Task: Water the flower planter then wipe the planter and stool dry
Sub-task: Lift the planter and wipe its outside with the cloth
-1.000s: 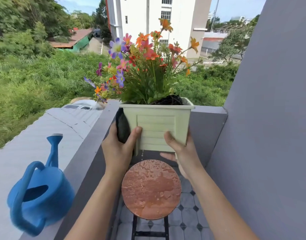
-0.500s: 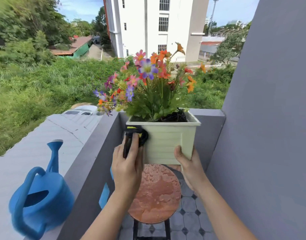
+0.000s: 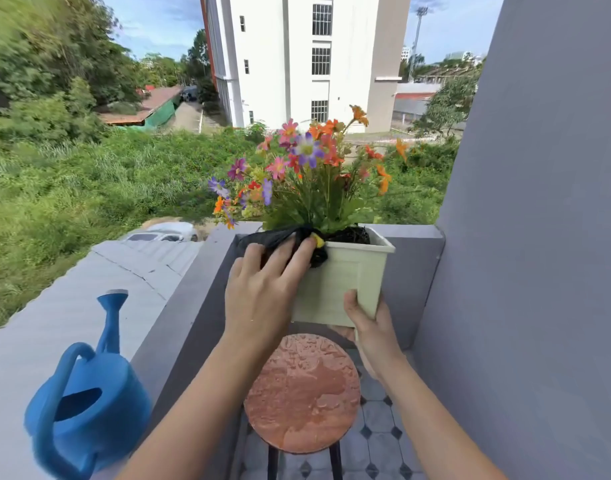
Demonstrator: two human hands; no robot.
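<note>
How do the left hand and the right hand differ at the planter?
The left hand lies high, its fingers straight, pressing a black cloth on the top rim of the planter; the right hand sits low at the bottom right corner. The left hand only presses, while the right hand grips, thumb on the front face and fingers under the base. Both work on the planter.

One view: your head camera, wide-angle, facing forward and down. Near, just below you: planter (image 3: 338,289), stool (image 3: 302,393). Left: ledge (image 3: 179,323). Right: wall (image 3: 539,237). Far ahead: field (image 3: 89,202), buildings (image 3: 297,64).
</note>
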